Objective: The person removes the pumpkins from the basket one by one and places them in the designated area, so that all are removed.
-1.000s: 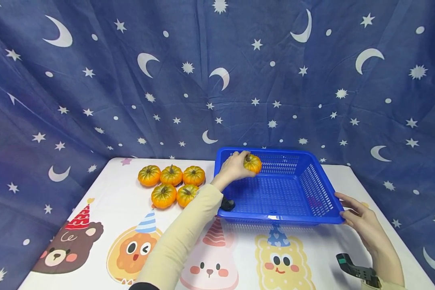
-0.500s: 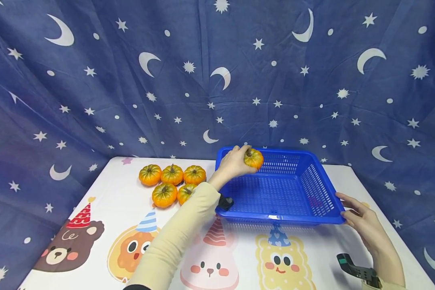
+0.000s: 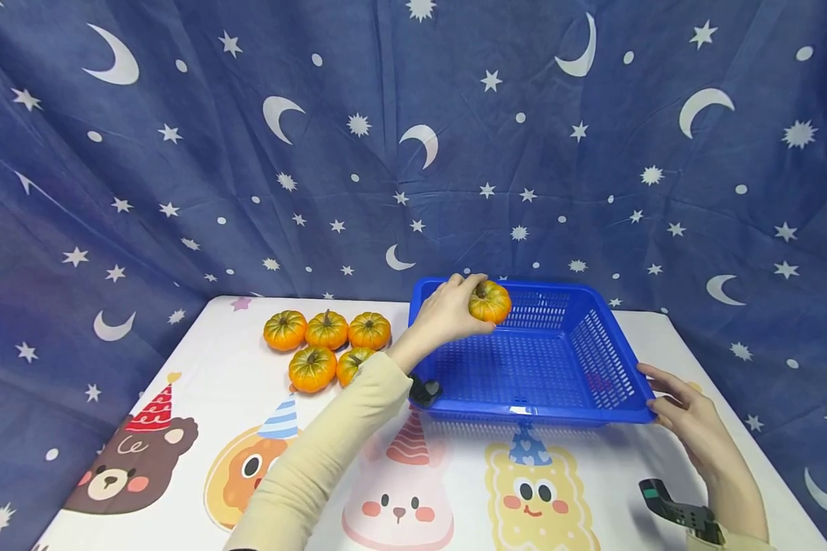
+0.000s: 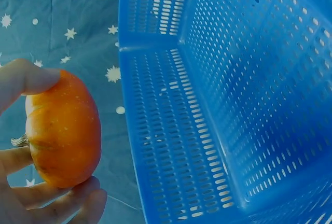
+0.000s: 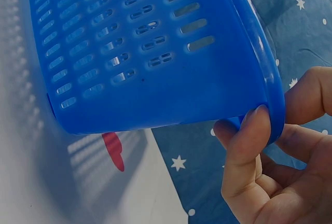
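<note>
My left hand (image 3: 448, 310) holds a small orange pumpkin (image 3: 490, 302) over the back left part of a blue plastic basket (image 3: 524, 417). In the left wrist view the thumb lies on one side of the pumpkin (image 4: 67, 130) and the fingers curl under the other, with its stem toward the palm. At the basket's front right corner, my right hand (image 3: 696, 428) pinches the rim. The right wrist view has the thumb and fingers (image 5: 249, 136) on either side of that blue rim (image 5: 272, 89). The basket's floor shows bare mesh.
Several more pumpkins (image 3: 313, 369) sit in two rows left of the basket; my left sleeve (image 3: 331, 459) partly covers one. A white tablecloth (image 3: 200, 367) with cartoon prints lies beneath. Behind the table hangs a dark blue curtain (image 3: 358, 153) with moons and stars.
My left hand, with the pumpkin, has moved slightly right and up over the basket. The right hand and the basket look the same.
</note>
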{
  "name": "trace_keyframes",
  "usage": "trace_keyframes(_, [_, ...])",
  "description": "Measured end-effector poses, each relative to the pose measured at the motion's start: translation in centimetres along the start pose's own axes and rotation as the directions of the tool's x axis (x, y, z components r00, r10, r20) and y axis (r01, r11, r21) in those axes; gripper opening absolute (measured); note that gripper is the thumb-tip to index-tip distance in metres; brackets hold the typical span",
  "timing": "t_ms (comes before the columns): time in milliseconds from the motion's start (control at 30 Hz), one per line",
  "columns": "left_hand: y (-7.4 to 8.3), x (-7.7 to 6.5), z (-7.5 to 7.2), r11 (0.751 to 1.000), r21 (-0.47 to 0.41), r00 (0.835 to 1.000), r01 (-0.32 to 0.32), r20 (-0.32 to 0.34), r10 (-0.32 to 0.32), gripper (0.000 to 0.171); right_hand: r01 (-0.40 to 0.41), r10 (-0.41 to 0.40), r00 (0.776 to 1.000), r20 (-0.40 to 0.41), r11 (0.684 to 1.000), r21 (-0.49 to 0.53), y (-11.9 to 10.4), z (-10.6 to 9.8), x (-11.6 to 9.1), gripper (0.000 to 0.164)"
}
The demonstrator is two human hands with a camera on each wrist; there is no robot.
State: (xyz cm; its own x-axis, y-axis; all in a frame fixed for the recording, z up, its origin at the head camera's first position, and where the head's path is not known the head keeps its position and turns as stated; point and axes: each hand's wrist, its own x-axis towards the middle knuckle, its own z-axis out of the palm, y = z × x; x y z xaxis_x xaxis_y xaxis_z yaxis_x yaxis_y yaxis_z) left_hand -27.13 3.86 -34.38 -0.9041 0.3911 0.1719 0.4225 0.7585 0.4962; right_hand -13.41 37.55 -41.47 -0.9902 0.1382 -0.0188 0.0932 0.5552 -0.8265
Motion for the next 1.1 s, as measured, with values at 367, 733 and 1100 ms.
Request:
trace_keyframes(367, [0.2,-2.4,-0.8,0.998,0.024,0.999,-0.055,-0.004,0.055,0.081,-0.010,0.010,1.000,0.004,1.000,-0.008,-0.1,0.0,0.0,0.053])
trace_keyframes(733, [-0.8,-5.3,-1.4,0.997,0.050,0.998,-0.057,-0.035,0.059,0.081,-0.017,0.017,1.000,0.001,1.000,-0.002,0.1,0.0,0.0,0.053])
trace_keyframes(1100, [-2.6,-7.8,-2.3,0.999,0.031,0.996,-0.011,-0.091,0.014,0.081,0.012,-0.012,1.000,0.003,1.000,0.003,0.5,-0.2,0.2,0.052])
